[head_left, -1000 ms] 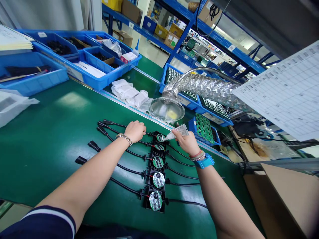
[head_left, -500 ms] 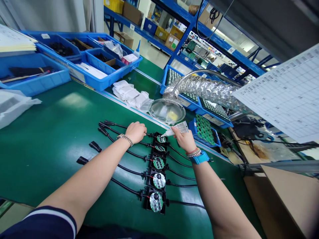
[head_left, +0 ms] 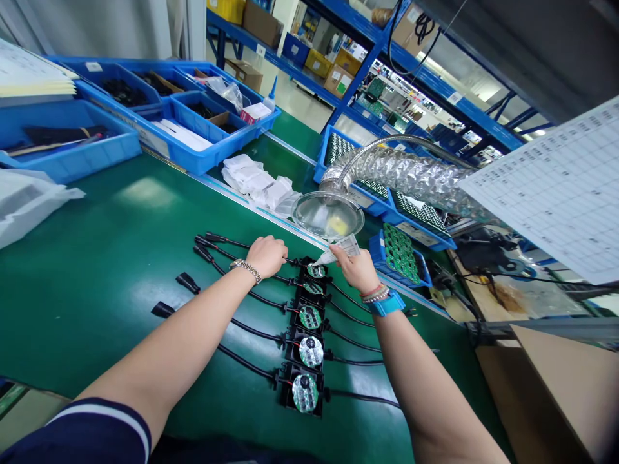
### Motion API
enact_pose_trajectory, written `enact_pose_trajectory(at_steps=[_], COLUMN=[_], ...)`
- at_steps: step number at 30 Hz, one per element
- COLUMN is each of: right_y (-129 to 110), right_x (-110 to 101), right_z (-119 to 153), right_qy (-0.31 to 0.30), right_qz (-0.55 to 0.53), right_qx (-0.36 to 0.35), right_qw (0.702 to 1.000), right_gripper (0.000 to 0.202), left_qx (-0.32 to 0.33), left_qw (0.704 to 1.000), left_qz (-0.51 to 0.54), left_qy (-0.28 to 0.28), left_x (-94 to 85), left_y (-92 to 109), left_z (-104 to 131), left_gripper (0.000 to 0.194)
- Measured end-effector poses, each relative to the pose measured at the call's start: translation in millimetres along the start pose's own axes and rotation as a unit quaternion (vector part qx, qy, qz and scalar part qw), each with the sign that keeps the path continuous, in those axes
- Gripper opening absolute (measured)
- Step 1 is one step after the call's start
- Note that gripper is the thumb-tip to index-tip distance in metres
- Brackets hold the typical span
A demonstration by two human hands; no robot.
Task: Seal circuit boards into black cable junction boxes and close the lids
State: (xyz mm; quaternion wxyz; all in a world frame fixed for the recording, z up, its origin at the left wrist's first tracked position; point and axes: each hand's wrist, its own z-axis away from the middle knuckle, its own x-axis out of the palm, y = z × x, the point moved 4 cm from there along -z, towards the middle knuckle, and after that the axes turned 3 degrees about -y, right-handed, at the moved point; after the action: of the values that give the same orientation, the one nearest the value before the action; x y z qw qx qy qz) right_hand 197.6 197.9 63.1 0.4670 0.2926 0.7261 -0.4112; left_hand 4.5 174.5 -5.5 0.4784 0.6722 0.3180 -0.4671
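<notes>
My right hand (head_left: 356,267) is closed around a white squeeze tube (head_left: 339,250), its nozzle down at the farthest round circuit board (head_left: 316,270). My left hand (head_left: 267,256) is closed on the black cable (head_left: 289,261) that runs into that board's black housing. Several such housings stand in a row toward me, each with a round board and cables on both sides. The nearest board (head_left: 305,393) and the one behind it look silvery; a green board (head_left: 310,316) lies in the middle. Whether the nozzle touches the board, I cannot tell.
A clear round fume hood (head_left: 329,216) on a foil duct (head_left: 406,169) hangs just beyond my hands. White packets (head_left: 261,183) lie behind the row. Blue parts bins (head_left: 193,154) stand at the back left, a bin of green boards (head_left: 399,254) at the right. A paper chart (head_left: 556,193) hangs upper right.
The view has shifted slightly, so everything sits a little farther right. The tube looks tilted a bit differently in my right hand; my left hand keeps its place on the cable.
</notes>
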Motion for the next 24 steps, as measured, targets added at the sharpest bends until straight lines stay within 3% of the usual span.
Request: enact_pose_trajectory(at_steps=[19,21,24], right_y=[-25,-23,-11], right_x=[-13,-14,-18], right_z=[14,16,21], right_qy=[-0.018,-0.017,-0.003], right_qz=[-0.007,-0.03,-0.107], right_qx=[-0.065,-0.054,0.022], right_qw=[0.998,0.998,0.994], right_gripper=[0.05,0.048,0.042], left_qx=[-0.005,-0.007,-0.008], left_qw=[1.0,1.0,1.0], left_qz=[0.0,-0.002,-0.007], left_qy=[-0.009,-0.012,-0.018], left_x=[0.1,0.3,0.5], left_y=[0,1,0], left_z=[-1,-1,-1], left_gripper=[0.01,0.01,0.011])
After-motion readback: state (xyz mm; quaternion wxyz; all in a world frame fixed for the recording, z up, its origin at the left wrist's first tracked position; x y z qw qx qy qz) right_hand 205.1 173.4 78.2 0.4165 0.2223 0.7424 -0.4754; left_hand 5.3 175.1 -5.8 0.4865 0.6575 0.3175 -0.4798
